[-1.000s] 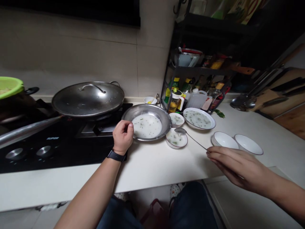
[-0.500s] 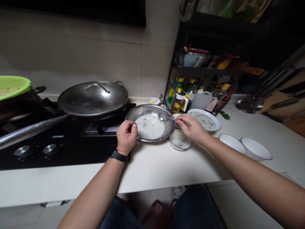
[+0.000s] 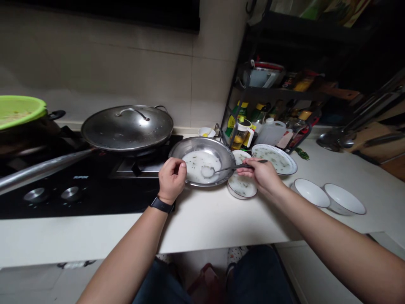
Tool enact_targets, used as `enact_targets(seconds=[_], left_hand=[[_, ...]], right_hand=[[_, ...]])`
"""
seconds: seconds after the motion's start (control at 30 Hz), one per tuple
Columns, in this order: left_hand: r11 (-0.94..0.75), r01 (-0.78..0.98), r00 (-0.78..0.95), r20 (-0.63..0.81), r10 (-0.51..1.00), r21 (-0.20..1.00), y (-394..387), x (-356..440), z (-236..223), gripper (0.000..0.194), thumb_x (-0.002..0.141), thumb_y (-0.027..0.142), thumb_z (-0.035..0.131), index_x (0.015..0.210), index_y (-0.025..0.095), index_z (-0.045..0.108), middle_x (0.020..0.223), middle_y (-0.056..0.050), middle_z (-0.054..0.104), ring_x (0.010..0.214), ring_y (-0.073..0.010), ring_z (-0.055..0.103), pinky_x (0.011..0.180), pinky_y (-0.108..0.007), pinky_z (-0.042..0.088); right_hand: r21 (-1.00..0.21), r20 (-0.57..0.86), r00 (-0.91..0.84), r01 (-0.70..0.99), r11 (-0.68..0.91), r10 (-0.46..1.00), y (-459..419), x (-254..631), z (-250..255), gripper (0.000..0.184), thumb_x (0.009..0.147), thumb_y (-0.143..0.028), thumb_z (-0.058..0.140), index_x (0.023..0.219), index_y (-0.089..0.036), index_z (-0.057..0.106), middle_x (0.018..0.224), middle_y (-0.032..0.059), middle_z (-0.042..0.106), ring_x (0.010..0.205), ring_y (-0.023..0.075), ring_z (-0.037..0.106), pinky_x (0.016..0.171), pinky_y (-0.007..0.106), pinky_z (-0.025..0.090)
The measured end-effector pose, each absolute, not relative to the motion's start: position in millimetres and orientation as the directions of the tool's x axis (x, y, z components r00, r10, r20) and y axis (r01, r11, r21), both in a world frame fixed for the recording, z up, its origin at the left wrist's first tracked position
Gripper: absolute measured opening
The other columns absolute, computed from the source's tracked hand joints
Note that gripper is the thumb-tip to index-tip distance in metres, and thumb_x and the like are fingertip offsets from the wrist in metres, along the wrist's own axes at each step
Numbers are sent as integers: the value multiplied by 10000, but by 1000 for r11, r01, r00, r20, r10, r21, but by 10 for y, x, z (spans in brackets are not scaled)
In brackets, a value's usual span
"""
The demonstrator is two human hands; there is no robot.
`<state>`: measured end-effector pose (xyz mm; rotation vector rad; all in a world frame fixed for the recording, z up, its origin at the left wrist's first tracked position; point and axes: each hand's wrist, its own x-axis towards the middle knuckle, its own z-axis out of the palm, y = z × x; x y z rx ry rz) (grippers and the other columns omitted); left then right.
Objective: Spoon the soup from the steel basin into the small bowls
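Observation:
A wide metal basin (image 3: pixel 225 156) holds a white liquid with small dark green bits. My left hand (image 3: pixel 172 179) is closed at its left rim, thumb on top and the other fingers curled. In my right hand (image 3: pixel 261 172) is a metal spoon (image 3: pixel 232 167), gripped by its handle, its bowl dipped in the liquid and filled with it. Under the handle stands a white bowl (image 3: pixel 243 196) with a similar white liquid and green bits. Another bowl (image 3: pixel 238 155) of it sits just behind, partly hidden. To the right, a white ribbed-rim dish (image 3: pixel 292 166) holds more.
Two white bowls (image 3: pixel 311 192) stand on the right of the counter (image 3: pixel 202 223). On the black stove (image 3: pixel 95 198) at left rests a lidded wok (image 3: pixel 133 131), its long handle pointing forward. A green basket (image 3: pixel 34 110) is beyond. Behind are a small dish (image 3: pixel 206 132) and a bottle rack (image 3: pixel 249 93).
My right hand has tipped the spoon so its bowl went from above the basin's right side down into the liquid, filling. My left hand stays at the rim; the view shifted slightly.

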<state>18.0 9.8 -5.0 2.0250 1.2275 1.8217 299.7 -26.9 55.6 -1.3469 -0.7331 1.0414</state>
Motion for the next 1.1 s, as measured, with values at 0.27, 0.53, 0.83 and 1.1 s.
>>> enact_targets(seconds=[0.27, 0.53, 0.83, 1.1], left_hand=[[-655, 465, -71, 763, 643, 595, 95, 175, -53, 210, 962, 314, 522, 791, 211, 590, 748, -20, 609, 717, -169, 569, 679, -303, 446], [-637, 482, -79, 754, 653, 602, 106, 173, -65, 240, 966, 348, 508, 785, 210, 583, 741, -21, 602, 713, -170, 568, 683, -305, 450], [-630, 488, -90, 752, 652, 605, 117, 168, -70, 234, 960, 341, 515, 779, 210, 584, 744, -22, 612, 718, -171, 579, 687, -306, 448], [-655, 466, -88, 768, 634, 594, 129, 163, -79, 214, 958, 314, 534, 781, 205, 589, 733, -13, 598, 709, -166, 564, 686, -303, 436]], right_hand=[[-969, -143, 411, -245, -43, 900, -430, 2979, 729, 98, 826, -67, 680, 770, -131, 631, 662, 45, 675, 545, 204, 746, 510, 255, 640], [-975, -82, 460, -220, 24, 884, -689, 3287, 992, 86, 802, -86, 703, 761, -143, 653, 666, 30, 680, 561, 200, 751, 559, 273, 662], [-992, -66, 605, -129, 16, 793, -1158, 3763, 1064, 96, 743, -131, 746, 733, -208, 690, 663, 14, 687, 532, 183, 731, 527, 243, 652], [-971, 75, 539, 231, -62, 839, -1455, 3893, 860, 166, 809, -404, 787, 776, -248, 740, 680, 74, 746, 643, 222, 757, 630, 279, 658]])
